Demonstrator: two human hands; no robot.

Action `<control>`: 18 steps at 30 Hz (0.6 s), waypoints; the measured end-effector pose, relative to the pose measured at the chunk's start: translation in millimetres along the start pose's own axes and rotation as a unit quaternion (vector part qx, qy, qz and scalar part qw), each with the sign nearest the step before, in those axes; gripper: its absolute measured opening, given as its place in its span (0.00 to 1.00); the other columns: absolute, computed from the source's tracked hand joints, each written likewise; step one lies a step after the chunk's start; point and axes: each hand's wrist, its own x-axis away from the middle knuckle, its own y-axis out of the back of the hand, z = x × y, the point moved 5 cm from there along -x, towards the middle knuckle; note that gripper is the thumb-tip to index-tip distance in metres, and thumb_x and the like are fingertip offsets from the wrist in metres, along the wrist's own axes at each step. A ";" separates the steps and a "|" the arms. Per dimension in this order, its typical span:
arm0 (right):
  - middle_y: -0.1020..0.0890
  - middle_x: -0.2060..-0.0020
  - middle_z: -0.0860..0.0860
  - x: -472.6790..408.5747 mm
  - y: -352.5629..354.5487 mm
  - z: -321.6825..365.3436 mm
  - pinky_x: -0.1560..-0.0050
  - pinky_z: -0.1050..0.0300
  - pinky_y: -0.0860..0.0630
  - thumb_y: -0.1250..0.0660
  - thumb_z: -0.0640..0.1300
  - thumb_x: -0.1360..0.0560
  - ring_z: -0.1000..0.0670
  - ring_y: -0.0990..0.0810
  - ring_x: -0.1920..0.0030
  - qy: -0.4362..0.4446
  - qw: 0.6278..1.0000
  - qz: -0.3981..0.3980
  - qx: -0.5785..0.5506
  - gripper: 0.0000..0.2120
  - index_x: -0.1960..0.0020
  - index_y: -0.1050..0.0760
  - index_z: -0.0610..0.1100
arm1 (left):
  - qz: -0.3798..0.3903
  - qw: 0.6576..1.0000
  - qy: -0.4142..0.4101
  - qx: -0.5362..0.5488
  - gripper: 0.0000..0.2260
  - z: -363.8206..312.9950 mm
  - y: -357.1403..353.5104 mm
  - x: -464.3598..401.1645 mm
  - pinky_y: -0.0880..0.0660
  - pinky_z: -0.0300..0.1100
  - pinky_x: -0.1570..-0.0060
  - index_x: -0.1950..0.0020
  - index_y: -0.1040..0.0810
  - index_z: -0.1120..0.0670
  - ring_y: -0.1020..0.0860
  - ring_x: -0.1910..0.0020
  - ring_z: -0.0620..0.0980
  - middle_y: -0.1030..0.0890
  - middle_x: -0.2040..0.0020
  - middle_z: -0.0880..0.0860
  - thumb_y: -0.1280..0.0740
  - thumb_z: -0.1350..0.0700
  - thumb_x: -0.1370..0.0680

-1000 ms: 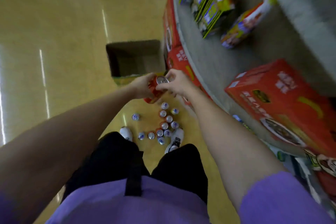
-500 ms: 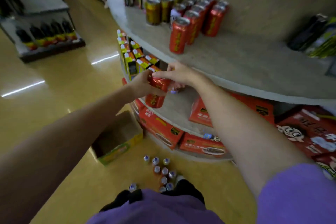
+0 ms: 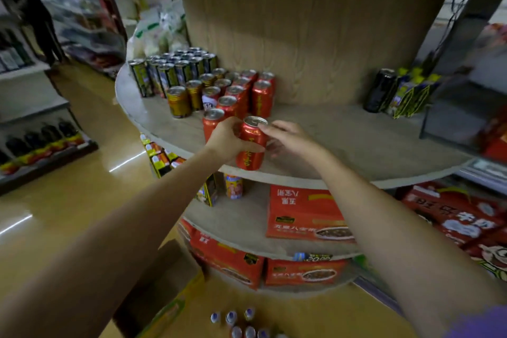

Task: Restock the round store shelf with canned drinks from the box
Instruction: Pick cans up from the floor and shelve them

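I hold a red drink can [image 3: 251, 144] upright over the front edge of the round shelf [image 3: 343, 143]. My left hand [image 3: 227, 140] grips its left side. My right hand [image 3: 288, 138] touches its right side, fingertips at the rim. Just behind it stands a row of red cans [image 3: 241, 96] on the same tier, with gold cans [image 3: 179, 101] and dark green cans [image 3: 167, 74] further left. The cardboard box [image 3: 162, 291] lies open on the floor below, beside several small cans [image 3: 241, 322] standing on the floor.
Black cans and yellow cartons [image 3: 397, 93] stand at the shelf's right. Red gift boxes [image 3: 304, 217] fill the lower tiers. The wooden centre column [image 3: 315, 22] rises behind. Another person [image 3: 33, 16] stands by the far aisle shelves on the left.
Both hands have lifted the red can from down near the floor up to the top shelf tier. The view has swung up from the floor to the shelf.
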 end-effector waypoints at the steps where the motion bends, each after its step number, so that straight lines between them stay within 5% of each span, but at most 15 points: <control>1: 0.17 0.52 0.45 -2.6 6.1 -2.1 0.57 0.50 0.18 0.29 0.59 0.27 0.46 0.17 0.56 -0.007 1.000 -0.006 -0.009 0.14 0.48 0.23 0.50 | -0.009 1.000 -0.001 -0.002 0.35 -1.2 -5.7 -8.0 0.22 0.46 0.45 0.42 0.24 0.55 0.20 0.46 0.50 0.18 0.47 0.51 0.15 0.54 0.45; 6: 0.23 0.52 0.55 -23.0 24.8 -15.6 0.50 0.48 0.17 0.30 0.51 0.24 0.51 0.20 0.50 -0.007 1.000 -0.023 -0.016 0.14 0.41 0.28 0.52 | -0.001 0.997 -0.006 -0.076 0.36 -5.0 -33.0 -39.3 0.26 0.41 0.46 0.35 0.25 0.55 0.23 0.43 0.48 0.20 0.42 0.50 0.17 0.54 0.41; 9: 0.21 0.48 0.52 -46.6 28.5 -24.7 0.49 0.48 0.18 0.29 0.50 0.25 0.49 0.20 0.45 0.021 0.999 -0.043 -0.015 0.13 0.42 0.25 0.50 | -0.015 0.990 -0.025 -0.135 0.34 -8.1 -36.9 -57.6 0.31 0.37 0.47 0.35 0.25 0.55 0.27 0.45 0.44 0.22 0.42 0.49 0.18 0.54 0.38; 15: 0.18 0.42 0.50 -99.8 20.8 -24.5 0.40 0.46 0.23 0.31 0.57 0.26 0.49 0.20 0.43 0.060 0.993 -0.082 0.067 0.21 0.37 0.23 0.46 | -0.046 0.952 -0.120 -0.278 0.31 -16.9 -32.7 -94.0 0.30 0.44 0.40 0.33 0.28 0.53 0.28 0.39 0.53 0.29 0.37 0.53 0.23 0.58 0.34; 18: 0.17 0.47 0.48 -120.1 18.1 -20.7 0.43 0.47 0.23 0.31 0.54 0.25 0.48 0.19 0.47 0.077 0.989 -0.096 0.080 0.17 0.41 0.22 0.46 | -0.048 0.913 -0.163 -0.371 0.28 -20.2 -31.2 -110.5 0.32 0.48 0.35 0.32 0.27 0.55 0.32 0.35 0.55 0.30 0.35 0.53 0.25 0.58 0.31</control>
